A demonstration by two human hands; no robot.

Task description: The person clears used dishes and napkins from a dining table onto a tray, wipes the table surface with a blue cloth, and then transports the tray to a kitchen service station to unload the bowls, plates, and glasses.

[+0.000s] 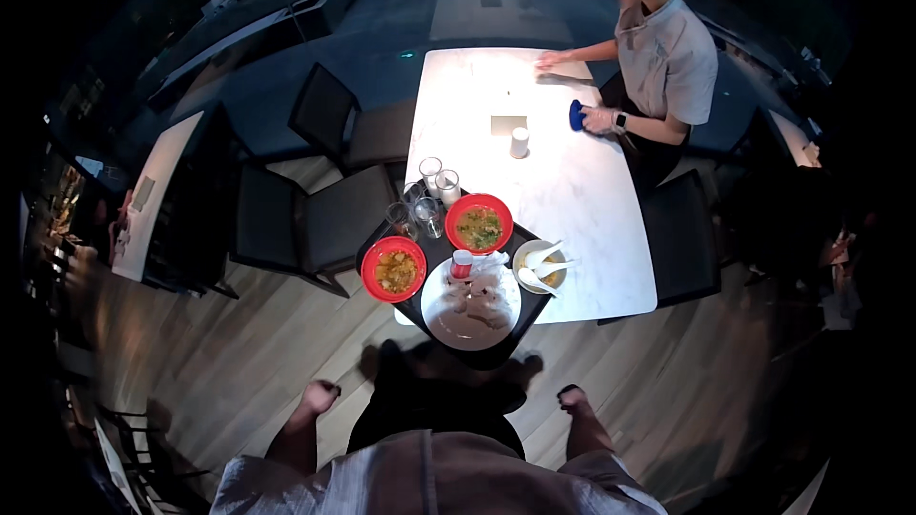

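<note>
My left hand (320, 395) hangs low over the floor at the left, its fingers curled in and partly in shadow. On the other side, my right hand (573, 398) is curled too, and I see nothing held in either. Ahead of both, apart from them, a dark tray (518, 319) sits on the table's near left corner and juts past its edge. It carries two red bowls of soupy food (393, 269) (479, 223), a white plate with scraps (471, 321), a red-and-white cup-like item (461, 264), a small bowl with white spoons (541, 267) and several glasses (428, 216).
Across the white table (582, 229), a co-worker (665, 57) presses a blue cloth or pad (576, 115) to the top. A white cylinder (519, 142) and a small flat card (509, 125) lie mid-table. Dark chairs (348, 219) (679, 236) flank it.
</note>
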